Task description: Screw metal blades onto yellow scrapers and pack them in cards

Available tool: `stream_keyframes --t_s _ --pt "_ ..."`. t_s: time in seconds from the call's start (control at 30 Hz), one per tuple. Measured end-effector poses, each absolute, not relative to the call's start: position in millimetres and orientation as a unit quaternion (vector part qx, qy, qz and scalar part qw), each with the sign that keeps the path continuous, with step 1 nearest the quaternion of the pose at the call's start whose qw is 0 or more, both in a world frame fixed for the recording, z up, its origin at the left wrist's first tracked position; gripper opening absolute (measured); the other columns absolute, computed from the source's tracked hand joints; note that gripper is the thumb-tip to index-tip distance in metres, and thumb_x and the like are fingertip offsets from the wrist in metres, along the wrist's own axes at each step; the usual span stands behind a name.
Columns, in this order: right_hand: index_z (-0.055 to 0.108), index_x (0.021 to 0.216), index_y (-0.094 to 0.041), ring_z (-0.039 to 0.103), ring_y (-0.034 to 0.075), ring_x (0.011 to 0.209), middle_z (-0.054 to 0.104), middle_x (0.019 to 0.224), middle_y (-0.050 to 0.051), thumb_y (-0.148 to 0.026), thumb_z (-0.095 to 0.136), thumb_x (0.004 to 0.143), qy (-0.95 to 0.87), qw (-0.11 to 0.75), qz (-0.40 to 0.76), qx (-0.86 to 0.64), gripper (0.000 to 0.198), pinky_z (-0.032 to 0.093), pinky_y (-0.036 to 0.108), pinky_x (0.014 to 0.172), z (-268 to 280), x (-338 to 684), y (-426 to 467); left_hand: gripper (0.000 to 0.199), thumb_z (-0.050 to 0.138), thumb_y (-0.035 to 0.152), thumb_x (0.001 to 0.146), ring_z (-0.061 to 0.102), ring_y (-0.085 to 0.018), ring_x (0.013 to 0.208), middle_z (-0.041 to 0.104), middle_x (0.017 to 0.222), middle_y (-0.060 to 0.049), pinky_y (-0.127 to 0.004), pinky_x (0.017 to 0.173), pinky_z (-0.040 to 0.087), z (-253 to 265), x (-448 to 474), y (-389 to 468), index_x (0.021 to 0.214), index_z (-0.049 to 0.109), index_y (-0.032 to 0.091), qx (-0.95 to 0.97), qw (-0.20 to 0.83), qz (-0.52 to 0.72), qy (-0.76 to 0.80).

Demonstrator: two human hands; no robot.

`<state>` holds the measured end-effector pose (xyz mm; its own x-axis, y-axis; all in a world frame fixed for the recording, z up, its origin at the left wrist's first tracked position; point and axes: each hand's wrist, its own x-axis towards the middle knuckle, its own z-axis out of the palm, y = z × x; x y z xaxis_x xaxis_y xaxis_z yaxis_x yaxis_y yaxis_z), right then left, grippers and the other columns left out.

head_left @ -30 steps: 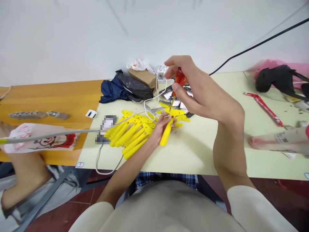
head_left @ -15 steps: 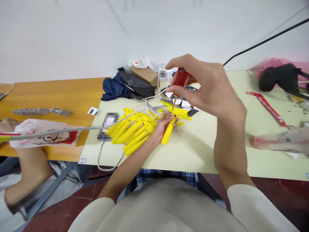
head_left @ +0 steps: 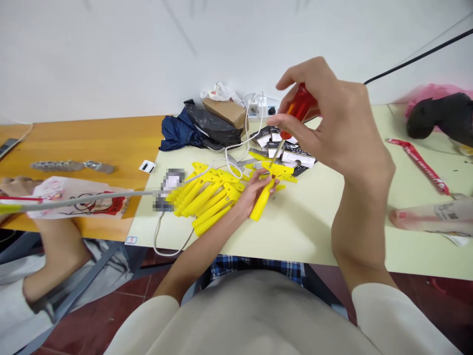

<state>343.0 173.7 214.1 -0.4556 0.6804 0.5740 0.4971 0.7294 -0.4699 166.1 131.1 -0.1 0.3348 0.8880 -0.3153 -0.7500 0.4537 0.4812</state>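
Observation:
My left hand (head_left: 254, 193) is closed around a yellow T-shaped plastic tool handle (head_left: 261, 201), its grip end pointing down toward me and its wide head away. Above it, my right hand (head_left: 332, 118) grips a screwdriver with a red handle (head_left: 300, 104) between thumb and fingers, the index finger raised off it. The screwdriver's thin shaft (head_left: 277, 152) slants down to the head of the yellow piece, where its tip meets the surface. Whether a screw is under the tip is too small to tell. Several similar yellow handles (head_left: 207, 197) lie in a pile left of my left hand.
Small black-and-white boxes (head_left: 297, 155) lie behind the work. A white cable (head_left: 236, 145) loops over the pile. Behind are a dark blue bundle (head_left: 177, 132) and a cardboard box (head_left: 225, 111). A red strap (head_left: 421, 165) lies right. At left, another person's arm (head_left: 61, 251) rests near a printed bag (head_left: 84, 197).
My right hand has risen slightly and moved right, tilting the screwdriver further over, while its tip stays at the yellow head. The view has shifted slightly; my left hand keeps its hold.

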Motion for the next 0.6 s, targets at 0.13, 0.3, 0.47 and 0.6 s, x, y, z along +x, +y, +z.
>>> stream_keyframes --t_s 0.13,0.3,0.47,0.6 --pt "0.053 0.156 -0.034 0.074 0.033 0.118 0.067 0.151 0.009 -0.039 0.057 0.114 -0.853 0.375 0.162 -0.325 0.043 0.063 0.060 0.109 214.3 344.0 174.8 0.044 0.094 0.010 0.081 0.076 -0.017 0.093 0.075 0.107 -0.006 -0.021 0.070 0.053 -1.6 164.7 133.6 0.114 0.069 0.024 0.109 0.807 0.508 0.280" --pt "0.065 0.142 -0.051 0.077 0.035 0.099 0.080 0.116 -0.001 -0.050 0.073 0.105 -0.843 0.390 0.133 -0.345 0.038 0.068 0.062 0.099 216.5 346.3 173.7 0.043 0.094 0.011 0.082 0.076 -0.016 0.095 0.075 0.109 -0.006 -0.020 0.069 0.054 1.6 162.3 134.2 0.114 0.068 0.025 0.106 0.808 0.508 0.278" --pt "0.046 0.165 -0.036 0.075 0.031 0.106 0.073 0.141 0.007 -0.049 0.052 0.116 -0.853 0.357 0.170 -0.341 0.050 0.064 0.060 0.111 217.2 342.1 170.3 0.046 0.094 0.011 0.080 0.076 -0.016 0.094 0.074 0.110 -0.006 -0.019 0.067 0.054 2.4 162.3 134.7 0.113 0.065 0.026 0.091 0.811 0.506 0.281" --pt "0.061 0.147 -0.045 0.076 0.033 0.099 0.078 0.121 0.002 -0.052 0.062 0.111 -0.856 0.376 0.113 -0.337 0.036 0.067 0.061 0.107 215.0 342.1 173.8 0.044 0.093 0.011 0.081 0.076 -0.016 0.095 0.075 0.111 -0.006 -0.019 0.068 0.054 3.9 163.1 133.9 0.113 0.066 0.026 0.090 0.809 0.505 0.288"
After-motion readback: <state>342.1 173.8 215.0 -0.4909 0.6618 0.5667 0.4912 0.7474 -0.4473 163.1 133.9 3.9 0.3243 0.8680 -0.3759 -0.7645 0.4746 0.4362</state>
